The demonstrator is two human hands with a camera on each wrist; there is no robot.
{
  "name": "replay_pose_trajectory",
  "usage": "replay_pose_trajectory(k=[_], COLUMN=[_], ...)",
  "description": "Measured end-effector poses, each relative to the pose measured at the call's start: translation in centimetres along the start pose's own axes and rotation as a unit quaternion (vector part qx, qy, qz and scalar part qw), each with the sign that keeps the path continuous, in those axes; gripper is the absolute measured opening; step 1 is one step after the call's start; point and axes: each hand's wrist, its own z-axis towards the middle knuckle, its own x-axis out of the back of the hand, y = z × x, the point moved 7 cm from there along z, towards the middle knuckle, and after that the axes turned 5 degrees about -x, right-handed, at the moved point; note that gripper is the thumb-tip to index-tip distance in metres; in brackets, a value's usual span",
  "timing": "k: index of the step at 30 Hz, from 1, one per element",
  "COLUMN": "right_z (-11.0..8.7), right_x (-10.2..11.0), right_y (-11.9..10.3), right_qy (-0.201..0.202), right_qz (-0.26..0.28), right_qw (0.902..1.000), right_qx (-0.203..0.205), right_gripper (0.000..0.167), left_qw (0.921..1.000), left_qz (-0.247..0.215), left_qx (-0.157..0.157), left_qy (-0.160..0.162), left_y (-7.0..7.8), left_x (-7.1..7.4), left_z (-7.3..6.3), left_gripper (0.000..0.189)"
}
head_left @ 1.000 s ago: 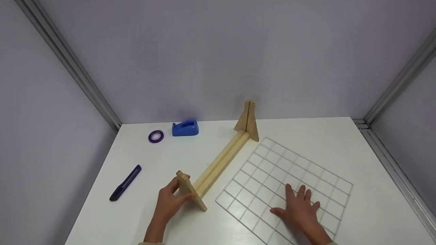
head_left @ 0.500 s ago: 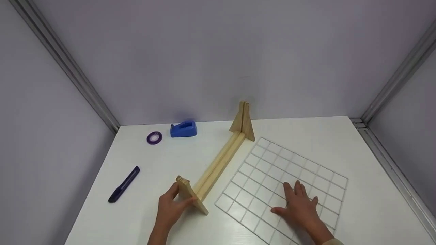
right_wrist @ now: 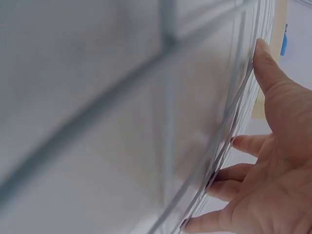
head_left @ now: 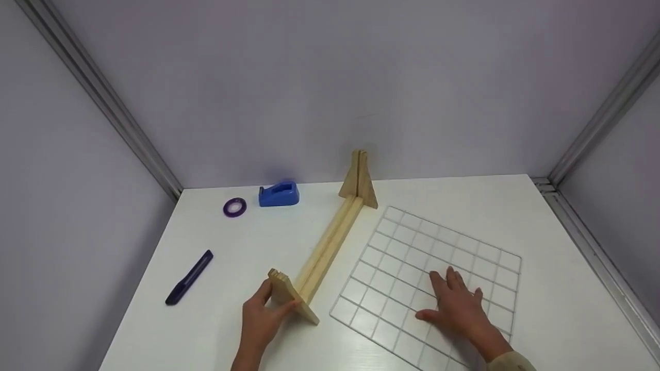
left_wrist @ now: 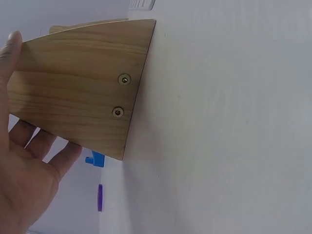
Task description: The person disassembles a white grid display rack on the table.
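A wooden stand (head_left: 330, 247) with a grooved beam and an upright panel at each end sits on the white table. My left hand (head_left: 260, 317) grips its near end panel (left_wrist: 83, 83), thumb on one edge and fingers on the other. Two bolt heads show on that panel's outer face in the left wrist view. To the right of the stand, a white wire grid panel (head_left: 380, 281) lies flat. My right hand (head_left: 459, 306) rests on the grid with fingers spread, and its fingertips touch the wires in the right wrist view.
Towards the back left are a blue tape dispenser (head_left: 279, 195) and a purple tape roll (head_left: 234, 207). A dark purple utility knife (head_left: 189, 278) lies at the left of the table (head_left: 154, 330). Grey walls (head_left: 330, 93) enclose the back and sides.
The stand's far end has swung left while my left hand keeps its grip on the near panel. The grid has turned slightly counterclockwise under my right hand, which has moved a little forward.
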Motion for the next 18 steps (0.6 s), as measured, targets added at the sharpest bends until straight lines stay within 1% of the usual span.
replay_pose_trajectory(k=[3,7,10,18], right_z=[0.3,0.6,0.9,1.2], right_x=[0.4,0.5,0.6,1.4], right_y=[0.2,0.7,0.9,1.5], right_qy=[-0.006,-0.015,-0.021,-0.029], right_qz=[-0.004,0.000,0.005,0.005], right_qw=[0.9999,0.9997,0.9993,0.9972], right_qx=[0.010,0.020,0.030,0.070], right_gripper=[0.112,0.110,0.110,0.107], left_qw=[0.9998,0.9992,0.9988,0.9982], left_qz=[0.008,0.006,0.006,0.028], left_qx=[-0.011,-0.027,-0.029,-0.013], left_qy=[0.014,0.029,0.039,0.052], left_y=[0.5,0.9,1.1,2.0], left_x=[-0.1,-0.3,-0.5,-1.3], left_z=[-0.3,-0.9,-1.3,-2.5], left_gripper=[0.077,0.076,0.075,0.075])
